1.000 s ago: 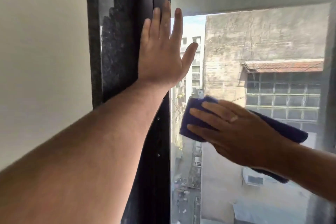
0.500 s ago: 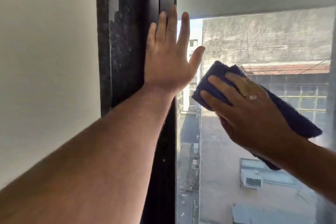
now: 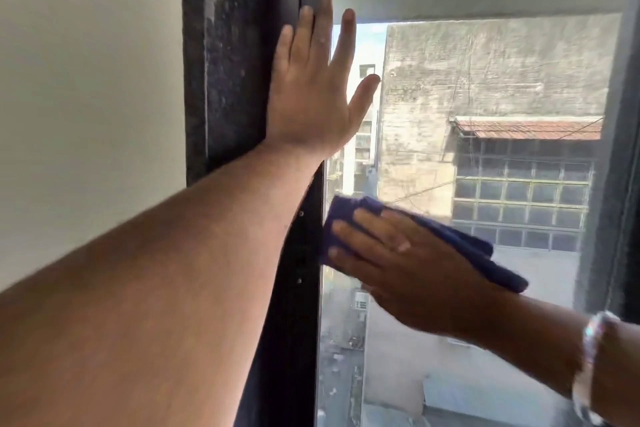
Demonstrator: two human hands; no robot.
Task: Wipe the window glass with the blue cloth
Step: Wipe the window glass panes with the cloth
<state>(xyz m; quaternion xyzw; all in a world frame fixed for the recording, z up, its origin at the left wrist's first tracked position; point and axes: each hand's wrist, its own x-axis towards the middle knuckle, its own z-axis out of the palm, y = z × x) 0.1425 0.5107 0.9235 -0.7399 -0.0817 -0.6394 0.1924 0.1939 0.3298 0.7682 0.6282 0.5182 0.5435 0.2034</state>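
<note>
The window glass [image 3: 485,87] fills the right half of the view, with buildings seen through it. My right hand [image 3: 412,267] lies flat on the blue cloth [image 3: 467,246] and presses it against the glass close to the dark frame. The folded cloth sticks out past my fingertips on the left and trails off to the right behind the hand. My left hand [image 3: 311,94] rests flat, fingers spread, half on the frame and half on the glass, above the cloth.
A dark window frame [image 3: 294,288] runs vertically through the middle, with a speckled dark stone strip [image 3: 221,80] and a pale wall [image 3: 90,97] to its left. Another dark frame edge [image 3: 620,149] stands at the far right. A bracelet [image 3: 588,364] circles my right wrist.
My right hand has slid the cloth down and to the left, from beside my left thumb to the frame's edge. My left hand has stayed in place.
</note>
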